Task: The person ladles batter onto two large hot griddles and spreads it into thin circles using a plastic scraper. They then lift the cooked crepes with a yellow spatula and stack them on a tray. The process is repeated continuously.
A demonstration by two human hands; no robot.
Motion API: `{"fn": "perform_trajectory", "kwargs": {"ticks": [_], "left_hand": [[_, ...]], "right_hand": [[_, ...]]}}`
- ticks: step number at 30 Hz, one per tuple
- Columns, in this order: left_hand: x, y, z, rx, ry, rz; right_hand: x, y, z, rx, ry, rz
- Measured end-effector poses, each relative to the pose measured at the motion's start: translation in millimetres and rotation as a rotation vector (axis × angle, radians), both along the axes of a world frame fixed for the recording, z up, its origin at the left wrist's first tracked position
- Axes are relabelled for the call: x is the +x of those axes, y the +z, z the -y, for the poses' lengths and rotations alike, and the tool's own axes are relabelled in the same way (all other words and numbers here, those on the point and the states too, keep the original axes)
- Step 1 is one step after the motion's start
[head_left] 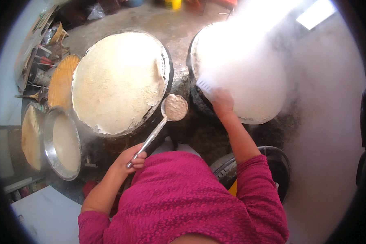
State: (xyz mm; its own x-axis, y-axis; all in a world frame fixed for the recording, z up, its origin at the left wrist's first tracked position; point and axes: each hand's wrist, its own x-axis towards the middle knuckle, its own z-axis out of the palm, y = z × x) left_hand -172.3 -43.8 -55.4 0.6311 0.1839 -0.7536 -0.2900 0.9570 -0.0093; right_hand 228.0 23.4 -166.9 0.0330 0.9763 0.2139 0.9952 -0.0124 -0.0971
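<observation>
My left hand (133,158) is closed round the handle of a metal ladle (157,129). Its bowl, full of pale brownish batter (176,107), hangs in the gap between two large round griddles. My right hand (223,102) grips a white slotted scraper (205,84) at the near left edge of the right griddle (192,61). A pale sheet of batter (252,87) covers that griddle, partly veiled by thick steam. On the left griddle (169,67) lies another wide, cream-coloured sheet (120,81) with ragged edges.
To the left stands a metal basin (49,150) of pale batter, beside round wooden boards (64,77) and stacked odds and ends. A dark bucket (286,162) sits by my right elbow. A white surface (49,215) is at lower left. Steam (325,101) clouds the right side.
</observation>
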Motion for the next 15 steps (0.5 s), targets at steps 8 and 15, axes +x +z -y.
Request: {"fn": "perform_trajectory", "kwargs": {"ticks": [8,15], "left_hand": [[-83,49,74,0.063,0.459,0.113],[-232,32,118,0.196,0.877,-0.006]], "right_hand": [[44,29,41,0.057,-0.056,-0.062],[66,20,68,-0.218,-0.420,-0.291]]}}
